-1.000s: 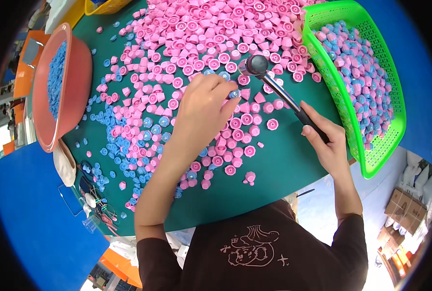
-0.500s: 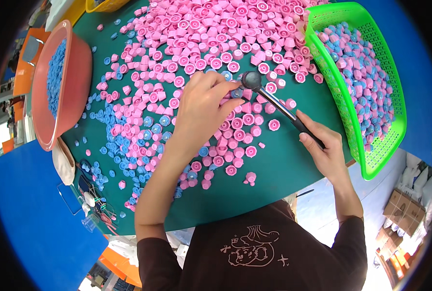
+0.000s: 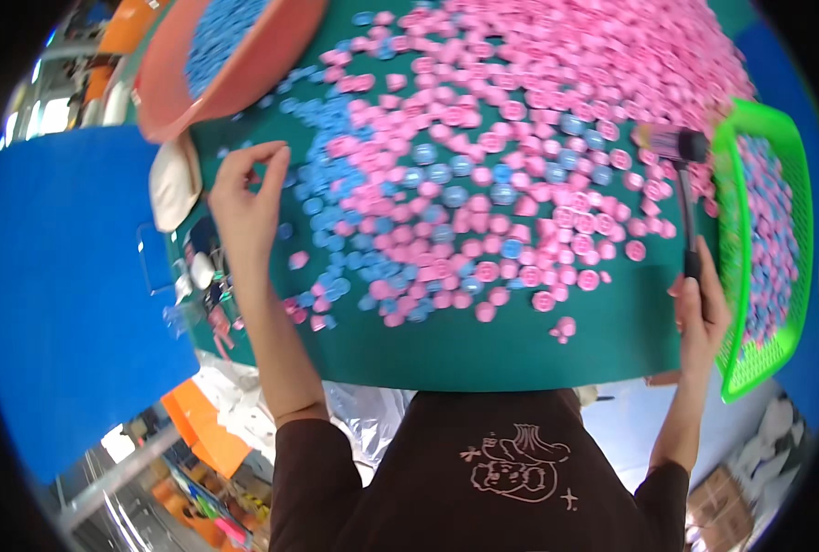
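Observation:
Off to the left, my left hand (image 3: 247,198) is raised at the edge of the blue pieces. Its thumb and forefinger meet in a pinch; whatever is between the tips, if anything, is too small to make out. My right hand (image 3: 702,317) grips the dark handle of a hammer (image 3: 686,207) near the green basket. The hammer's head is up and smeared by motion, over the right side of the pink pieces. Small pink cup-shaped pieces (image 3: 483,221) and small round blue pieces (image 3: 322,179) lie mixed on the table between my hands. Several shinier blue-topped pieces (image 3: 454,195) sit among them.
A green slotted basket (image 3: 730,184) of mixed pink and blue pieces stands at the right. At the upper left, a salmon-coloured basin (image 3: 285,55) holds blue pieces. A big pink heap (image 3: 612,46) covers the far side of the green table (image 3: 483,354). Small tools (image 3: 209,276) lie at the left edge.
My left hand has left the spot under the hammer's head and gone far left, beside the blue pieces. My right hand has carried the hammer right, toward the green basket. The view has shifted.

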Available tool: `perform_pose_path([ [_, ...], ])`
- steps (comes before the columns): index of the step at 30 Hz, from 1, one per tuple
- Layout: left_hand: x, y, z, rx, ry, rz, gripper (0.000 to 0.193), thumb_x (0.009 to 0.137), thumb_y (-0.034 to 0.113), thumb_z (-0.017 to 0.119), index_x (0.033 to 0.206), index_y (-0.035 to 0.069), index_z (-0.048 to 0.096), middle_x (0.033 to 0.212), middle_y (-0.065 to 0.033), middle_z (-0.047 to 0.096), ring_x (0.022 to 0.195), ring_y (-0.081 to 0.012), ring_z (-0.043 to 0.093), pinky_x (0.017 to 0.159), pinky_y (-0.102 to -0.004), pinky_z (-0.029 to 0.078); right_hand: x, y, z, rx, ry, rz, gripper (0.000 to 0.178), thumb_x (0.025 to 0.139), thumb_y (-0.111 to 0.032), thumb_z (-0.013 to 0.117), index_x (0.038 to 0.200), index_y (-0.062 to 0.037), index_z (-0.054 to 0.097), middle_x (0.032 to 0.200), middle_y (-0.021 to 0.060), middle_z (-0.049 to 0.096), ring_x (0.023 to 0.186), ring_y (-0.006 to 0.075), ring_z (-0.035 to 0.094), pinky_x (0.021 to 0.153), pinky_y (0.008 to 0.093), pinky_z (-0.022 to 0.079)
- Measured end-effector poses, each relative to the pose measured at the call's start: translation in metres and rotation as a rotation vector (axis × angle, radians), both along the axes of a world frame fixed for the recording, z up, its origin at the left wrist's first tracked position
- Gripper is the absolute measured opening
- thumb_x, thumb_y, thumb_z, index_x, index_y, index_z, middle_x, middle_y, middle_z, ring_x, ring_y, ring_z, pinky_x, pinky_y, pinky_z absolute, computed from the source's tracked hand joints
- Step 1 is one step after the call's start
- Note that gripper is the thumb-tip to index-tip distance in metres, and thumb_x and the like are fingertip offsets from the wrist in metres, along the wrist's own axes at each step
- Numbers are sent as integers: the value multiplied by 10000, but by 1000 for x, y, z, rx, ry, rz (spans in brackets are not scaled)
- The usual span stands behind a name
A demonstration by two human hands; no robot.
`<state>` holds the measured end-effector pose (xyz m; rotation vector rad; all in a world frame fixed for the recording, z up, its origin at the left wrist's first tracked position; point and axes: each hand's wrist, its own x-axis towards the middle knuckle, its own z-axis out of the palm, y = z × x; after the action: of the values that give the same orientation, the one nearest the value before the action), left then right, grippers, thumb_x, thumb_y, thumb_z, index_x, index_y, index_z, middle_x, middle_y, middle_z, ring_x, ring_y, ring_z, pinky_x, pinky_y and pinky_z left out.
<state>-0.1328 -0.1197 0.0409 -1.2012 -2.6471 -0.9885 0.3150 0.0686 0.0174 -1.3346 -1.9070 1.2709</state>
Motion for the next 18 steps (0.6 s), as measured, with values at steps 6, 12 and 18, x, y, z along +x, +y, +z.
perform_pose_path([
  [6,-12,-8,-27,-182,-92,-151,145,790,135,725,900,41,716,829,-73,667,746,-192,580,690,-299,453,-21,1,-10,-76,23,87,450,986,-125,507,1426,-51,442,762,-19,562,512,-8,367,434,149,257],
  [12,-22,7,-28,-286,-40,-257,234,741,144,758,951,49,714,816,-95,622,807,-254,605,741,-375,471,-29,-7,-2,-4,-44,185,477,960,-136,556,1419,-51,455,785,-18,584,544,-9,375,466,152,273],
  [18,-30,21,-16,-420,87,-422,248,754,138,753,962,18,693,849,-114,623,812,-268,629,733,-357,484,-20,-9,4,38,-56,162,453,948,-137,573,1387,-52,501,784,-26,592,574,-4,405,494,153,293],
])
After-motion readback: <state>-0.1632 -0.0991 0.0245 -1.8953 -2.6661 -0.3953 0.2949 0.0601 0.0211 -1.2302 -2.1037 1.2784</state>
